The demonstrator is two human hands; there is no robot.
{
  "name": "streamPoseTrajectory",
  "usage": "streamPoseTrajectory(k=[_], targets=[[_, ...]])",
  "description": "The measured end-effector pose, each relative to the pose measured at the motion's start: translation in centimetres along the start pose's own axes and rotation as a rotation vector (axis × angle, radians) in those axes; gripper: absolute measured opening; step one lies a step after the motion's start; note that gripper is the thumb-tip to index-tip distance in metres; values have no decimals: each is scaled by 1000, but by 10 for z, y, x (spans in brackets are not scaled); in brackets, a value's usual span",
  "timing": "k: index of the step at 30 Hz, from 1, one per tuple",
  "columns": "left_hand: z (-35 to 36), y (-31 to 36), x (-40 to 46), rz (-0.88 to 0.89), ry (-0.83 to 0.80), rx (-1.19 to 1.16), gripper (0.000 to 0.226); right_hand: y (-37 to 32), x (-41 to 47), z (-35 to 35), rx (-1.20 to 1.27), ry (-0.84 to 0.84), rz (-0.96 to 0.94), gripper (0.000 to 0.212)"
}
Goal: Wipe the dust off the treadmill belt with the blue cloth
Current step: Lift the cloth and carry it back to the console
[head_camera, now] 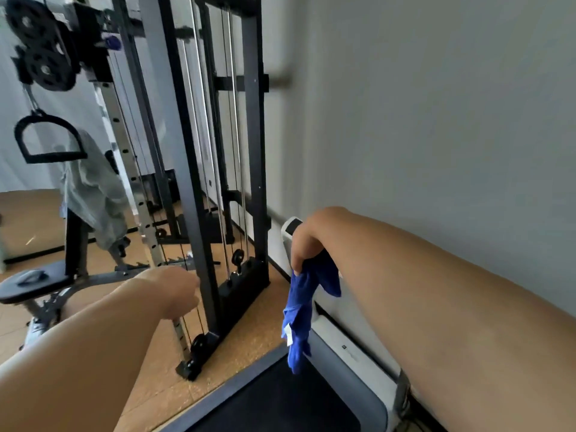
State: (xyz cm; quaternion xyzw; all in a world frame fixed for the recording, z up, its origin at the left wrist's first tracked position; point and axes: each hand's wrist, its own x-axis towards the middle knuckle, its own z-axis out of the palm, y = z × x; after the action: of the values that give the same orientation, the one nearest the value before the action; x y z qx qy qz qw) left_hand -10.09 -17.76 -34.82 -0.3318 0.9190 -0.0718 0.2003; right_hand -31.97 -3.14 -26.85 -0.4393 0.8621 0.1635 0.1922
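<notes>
The blue cloth (299,316) hangs down crumpled from my right hand (307,241), which grips its top above the front end of the treadmill. The dark treadmill belt (274,403) lies at the bottom centre, framed by a grey deck (339,369). The cloth's lower tip dangles just over the belt's front edge. My left hand (171,291) reaches out to the left in front of the cable machine, fingers curled downward and holding nothing that I can see.
A black cable machine (205,182) with steel cables stands on the cork-coloured floor left of the treadmill. A white upright handle (290,229) leans by the wall. A weight bench (34,282) and a mirror sit at far left. The grey wall fills the right.
</notes>
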Motion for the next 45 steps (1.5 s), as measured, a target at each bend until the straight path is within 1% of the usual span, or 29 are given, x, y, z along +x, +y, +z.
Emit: streamPoseTrajectory(k=[1, 2, 4, 5, 7, 8, 10, 14, 15, 16, 18, 19, 21, 23, 25, 27, 30, 32, 34, 36, 40, 45], targets=[[-14, 19, 11, 6, 11, 6, 50, 24, 8, 3, 2, 8, -16, 25], [-27, 40, 22, 19, 26, -1, 51, 45, 15, 5, -7, -17, -21, 28], [-48, 81, 36, 62, 33, -28, 51, 81, 35, 4, -27, -9, -35, 46], [-58, 99, 43, 83, 28, -25, 51, 98, 47, 3, -30, 10, -43, 47], [-79, 127, 59, 123, 28, 14, 50, 127, 59, -1, -32, 13, -44, 41], [-89, 137, 67, 138, 38, 32, 50, 138, 60, -4, -31, 21, -47, 40], [-106, 151, 84, 157, 44, 55, 51, 154, 67, -10, -29, 25, -49, 44], [-131, 165, 111, 132, 92, 78, 48, 178, 94, -23, -49, 27, -29, 67], [-133, 168, 115, 140, 91, 68, 48, 184, 99, -26, -28, 26, -7, 68], [-134, 169, 120, 155, 82, 60, 49, 185, 96, -30, -16, 23, 9, 65], [-132, 166, 129, 183, 74, 50, 51, 186, 94, -34, 3, 3, 44, 54], [-130, 161, 134, 184, 72, 25, 51, 185, 97, -36, 7, -24, 55, 52], [-129, 148, 141, 188, 81, 1, 50, 184, 108, -46, -2, -73, 78, 60], [-128, 133, 144, 192, 71, 3, 50, 186, 127, -56, 21, -64, 95, 69], [-122, 116, 151, 185, 97, 8, 47, 180, 141, -64, 41, -38, 109, 69], [-108, 99, 158, 149, 126, -10, 43, 163, 141, -72, 44, -27, 94, 64], [-90, 77, 166, 119, 1, 1, 46, 142, 139, -81, 38, -16, 71, 49], [-90, 67, 167, 103, -21, 5, 51, 136, 149, -93, 24, 10, 36, 39], [-87, 60, 170, 85, -24, -7, 51, 133, 163, -106, 25, 27, -20, 37], [-83, 55, 174, 57, -37, 8, 49, 127, 174, -121, 12, 32, -91, 38], [-79, 39, 190, -31, -96, -6, 48, 135, 200, -145, -37, 112, -216, 43], [-98, 50, 216, -98, -107, 7, 49, 173, 246, -150, -84, 115, -228, 49]])
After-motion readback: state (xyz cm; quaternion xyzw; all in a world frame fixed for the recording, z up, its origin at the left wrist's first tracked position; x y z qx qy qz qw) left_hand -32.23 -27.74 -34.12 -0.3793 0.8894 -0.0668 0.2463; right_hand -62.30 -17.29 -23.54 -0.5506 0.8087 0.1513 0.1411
